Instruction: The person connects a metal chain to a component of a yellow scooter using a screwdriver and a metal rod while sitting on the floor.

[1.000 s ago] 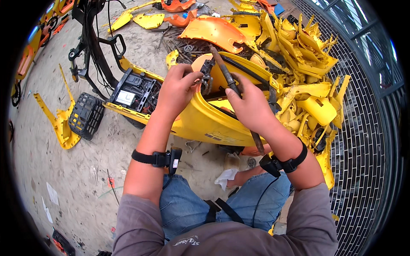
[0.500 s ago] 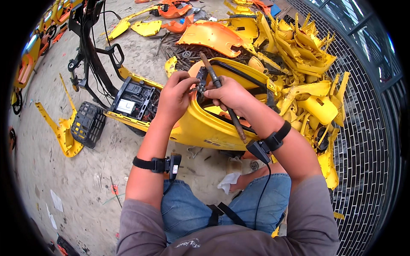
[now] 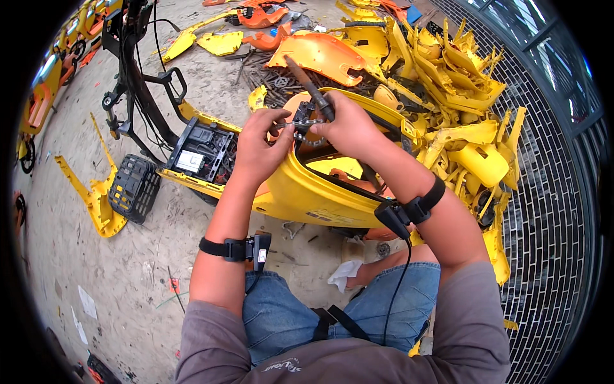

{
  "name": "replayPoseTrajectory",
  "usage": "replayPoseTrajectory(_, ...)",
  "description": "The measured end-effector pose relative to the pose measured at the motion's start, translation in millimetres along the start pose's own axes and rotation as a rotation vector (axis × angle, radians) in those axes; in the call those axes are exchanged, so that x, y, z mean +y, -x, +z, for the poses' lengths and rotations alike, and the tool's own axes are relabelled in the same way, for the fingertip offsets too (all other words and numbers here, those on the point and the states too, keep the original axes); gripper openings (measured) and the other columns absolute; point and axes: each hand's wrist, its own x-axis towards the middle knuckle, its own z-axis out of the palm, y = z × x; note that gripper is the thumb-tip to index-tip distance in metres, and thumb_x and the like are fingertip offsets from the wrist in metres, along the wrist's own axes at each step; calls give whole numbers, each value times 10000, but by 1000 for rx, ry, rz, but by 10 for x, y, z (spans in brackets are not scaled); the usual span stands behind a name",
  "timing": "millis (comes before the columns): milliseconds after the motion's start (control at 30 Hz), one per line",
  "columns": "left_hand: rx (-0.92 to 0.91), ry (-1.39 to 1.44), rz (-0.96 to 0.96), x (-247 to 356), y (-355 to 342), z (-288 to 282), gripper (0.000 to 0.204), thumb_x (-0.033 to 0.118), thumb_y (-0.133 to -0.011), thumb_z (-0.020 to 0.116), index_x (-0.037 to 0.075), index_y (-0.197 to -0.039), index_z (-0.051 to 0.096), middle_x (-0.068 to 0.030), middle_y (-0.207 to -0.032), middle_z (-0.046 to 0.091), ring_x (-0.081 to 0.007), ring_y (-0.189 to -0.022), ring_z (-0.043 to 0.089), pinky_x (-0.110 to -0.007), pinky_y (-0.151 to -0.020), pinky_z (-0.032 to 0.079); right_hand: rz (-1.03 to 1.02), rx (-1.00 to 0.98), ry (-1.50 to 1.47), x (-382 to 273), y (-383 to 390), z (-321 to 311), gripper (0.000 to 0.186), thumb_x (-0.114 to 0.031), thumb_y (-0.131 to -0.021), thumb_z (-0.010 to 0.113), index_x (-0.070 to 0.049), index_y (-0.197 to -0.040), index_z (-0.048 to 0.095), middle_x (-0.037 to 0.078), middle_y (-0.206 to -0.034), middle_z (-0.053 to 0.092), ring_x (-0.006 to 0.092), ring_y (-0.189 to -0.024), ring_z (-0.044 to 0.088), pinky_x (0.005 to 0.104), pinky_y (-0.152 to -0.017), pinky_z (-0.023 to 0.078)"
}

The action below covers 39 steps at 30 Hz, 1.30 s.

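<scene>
My left hand (image 3: 262, 137) pinches a short metal chain (image 3: 300, 123) at the rim of a yellow scooter body panel (image 3: 281, 189). My right hand (image 3: 343, 128) grips a long, worn metal rod (image 3: 300, 75), which points up and leftward, while its thumb is at the chain's other side. A dark metal fitting (image 3: 302, 112) sits between my hands, partly hidden by chain and fingers, over the panel's opening. Left of them is an open battery compartment (image 3: 201, 153) with wiring and a silver box.
A pile of broken yellow panels (image 3: 467, 77) lies to the right beside a brick-paved strip (image 3: 537, 211). Orange panels (image 3: 320, 54) and loose metal rods lie behind the body. A black scooter frame (image 3: 137, 83), a black slotted basket (image 3: 131, 189) and a yellow bracket (image 3: 102, 208) are on the left.
The rod's top has swung up and leftward. My right hand, after coming in toward the fitting, has risen slightly. The chain is now stretched crosswise between my fingers; my left hand sits lower than earlier.
</scene>
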Motion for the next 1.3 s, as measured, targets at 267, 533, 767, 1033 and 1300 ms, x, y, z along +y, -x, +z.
replayPoseTrajectory(267, -107, -8, -227, 121, -45, -25, 227, 161, -913, 729, -9, -1063, 732, -76, -855, 709, -118, -719, 618, -258, -660, 498, -218, -37, 258, 190, -12, 73, 314, -111, -817, 782, -12, -1017, 562, 180, -839, 627, 385, -830, 613, 430, -758, 492)
replayPoseTrajectory(533, -85, 202, -442, 48, -70, 64, 251, 154, -914, 743, -52, -1056, 717, -16, -781, 685, -50, -668, 573, -227, -599, 468, -99, -50, 47, 238, -15, 52, 391, -175, -818, 773, 21, -1105, 595, 197, -1035, 660, 341, -947, 659, 411, -836, 513)
replayPoseTrajectory(767, -57, 339, -581, 131, -95, 106, 178, 108, -904, 745, -46, -982, 703, -11, -772, 671, -43, -612, 563, -214, -531, 437, 117, -152, -156, 115, 236, -263, 370, -233, -949, 627, 45, -1182, 553, 96, -841, 650, 178, -755, 608, 348, -716, 513)
replayPoseTrajectory(1033, -16, 213, -470, 90, -78, 142, 203, 128, -862, 758, -25, -987, 711, -60, -823, 712, -91, -682, 615, -273, -636, 510, 53, -110, -89, -29, 606, -101, 465, -145, -949, 611, 65, -1341, 473, 222, -851, 663, 340, -808, 679, 406, -756, 524)
replayPoseTrajectory(1300, -48, 233, -484, 140, -75, 99, 178, 114, -876, 750, -24, -983, 715, -69, -822, 712, -95, -678, 610, -284, -640, 507, -70, -43, -48, -17, 653, 64, 521, -119, -940, 596, 20, -1422, 456, 283, -995, 671, 447, -953, 663, 440, -844, 514)
